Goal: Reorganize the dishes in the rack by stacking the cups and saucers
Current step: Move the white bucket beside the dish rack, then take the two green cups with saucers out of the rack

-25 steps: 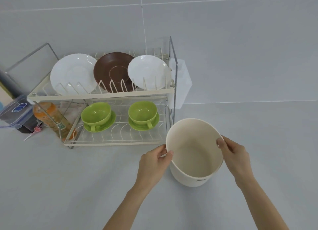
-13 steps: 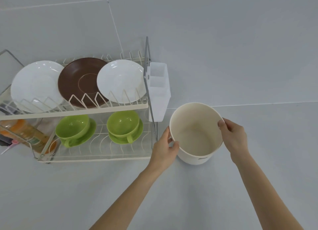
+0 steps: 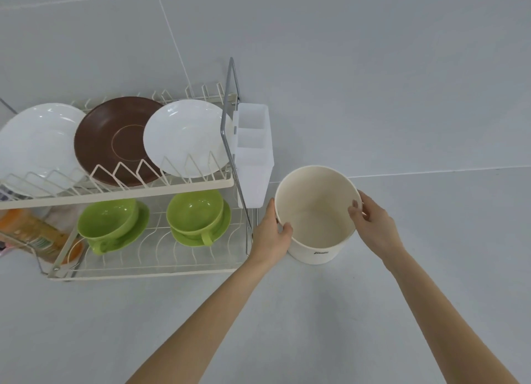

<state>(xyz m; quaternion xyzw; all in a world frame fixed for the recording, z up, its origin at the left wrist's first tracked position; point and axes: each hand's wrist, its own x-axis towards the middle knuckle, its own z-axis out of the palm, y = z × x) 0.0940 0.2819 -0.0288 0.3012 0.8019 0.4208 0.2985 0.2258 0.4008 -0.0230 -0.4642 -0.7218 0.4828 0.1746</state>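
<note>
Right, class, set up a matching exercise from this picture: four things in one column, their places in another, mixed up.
Things:
1. brown plate
2. green cups
3. cutlery holder
4. cream tub

Places:
A. hung on the rack's right end
B. upper shelf, between two white plates
C. between both hands, on the counter
D. lower shelf, on saucers

Pairs: 1-B, 2-D, 3-A, 4-C
</note>
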